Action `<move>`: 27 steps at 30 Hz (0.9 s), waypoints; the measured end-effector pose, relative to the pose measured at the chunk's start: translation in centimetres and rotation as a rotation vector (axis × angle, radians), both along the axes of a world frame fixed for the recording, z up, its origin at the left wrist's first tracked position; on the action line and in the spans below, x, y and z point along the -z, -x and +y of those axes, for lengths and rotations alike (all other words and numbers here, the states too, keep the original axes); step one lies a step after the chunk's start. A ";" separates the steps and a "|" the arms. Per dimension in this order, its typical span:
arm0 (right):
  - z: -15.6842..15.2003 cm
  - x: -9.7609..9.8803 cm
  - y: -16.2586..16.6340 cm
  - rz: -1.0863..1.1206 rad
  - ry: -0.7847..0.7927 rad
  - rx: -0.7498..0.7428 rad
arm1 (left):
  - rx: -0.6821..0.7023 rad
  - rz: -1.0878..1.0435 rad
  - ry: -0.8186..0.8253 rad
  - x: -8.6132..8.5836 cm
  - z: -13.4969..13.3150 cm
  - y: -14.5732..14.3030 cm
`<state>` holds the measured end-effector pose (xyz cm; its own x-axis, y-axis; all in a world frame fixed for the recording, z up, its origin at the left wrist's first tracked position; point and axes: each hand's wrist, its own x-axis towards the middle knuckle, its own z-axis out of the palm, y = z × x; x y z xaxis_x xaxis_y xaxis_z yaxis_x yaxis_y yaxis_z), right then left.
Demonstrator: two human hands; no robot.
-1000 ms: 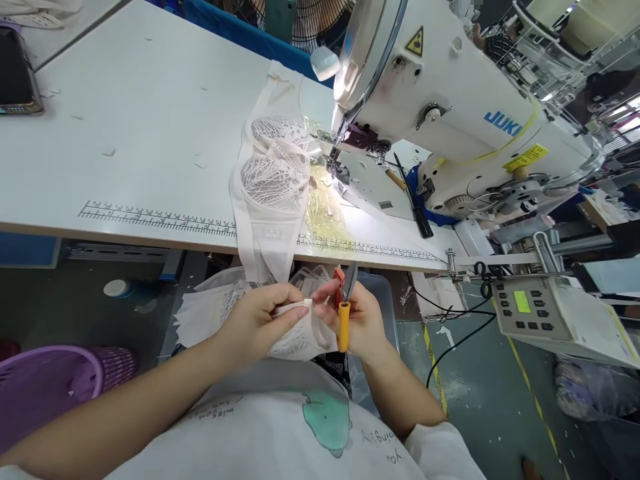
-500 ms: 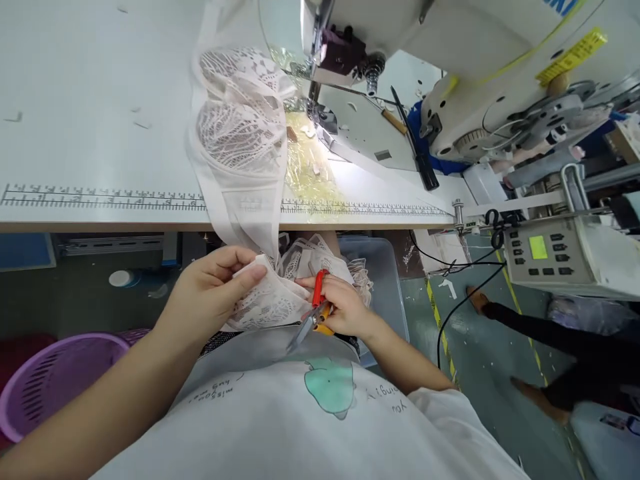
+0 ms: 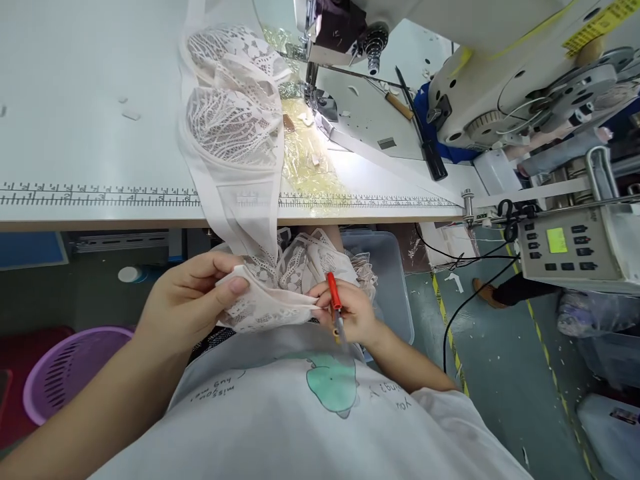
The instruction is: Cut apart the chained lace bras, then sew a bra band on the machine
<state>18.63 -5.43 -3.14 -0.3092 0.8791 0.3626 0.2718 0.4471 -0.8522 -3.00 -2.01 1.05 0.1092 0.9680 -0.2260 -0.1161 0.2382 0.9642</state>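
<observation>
Left hand (image 3: 185, 300): closed, thumb and fingers pinching one end of the white lace piece (image 3: 273, 312) above the wearer's lap. Right hand (image 3: 353, 313): closed, its fingertips at the other end of the same edge, with the red-and-yellow scissors (image 3: 334, 292) also held in it.

Changes noted against half a second ago: the hands stand further apart, and the edge now runs stretched between them. The scissors have turned; their blades pointed left and down towards the shirt, whereas the red handle now stands uppermost and the blurred blades point downward.

The lace bra (image 3: 233, 127) lies on the table (image 3: 75, 133) as before, its lower band hanging over the front edge; whether it joins the held piece cannot be told. In the aisle, where two shoes of a passer-by showed, one brown shoe (image 3: 487, 295) is now visible.
</observation>
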 end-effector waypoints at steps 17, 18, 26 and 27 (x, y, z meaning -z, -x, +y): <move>-0.3 0.0 0.5 0.141 0.118 0.093 | 0.062 0.313 -0.563 0.7 0.7 2.2; -0.4 0.1 0.5 0.153 0.132 0.097 | 0.104 0.387 -0.635 0.8 1.0 2.5; -0.9 0.3 0.6 0.154 0.321 0.177 | 0.283 0.600 -0.932 1.1 2.0 3.6; -0.8 0.3 0.6 0.135 0.326 0.189 | 0.218 0.549 -0.882 1.0 1.7 3.3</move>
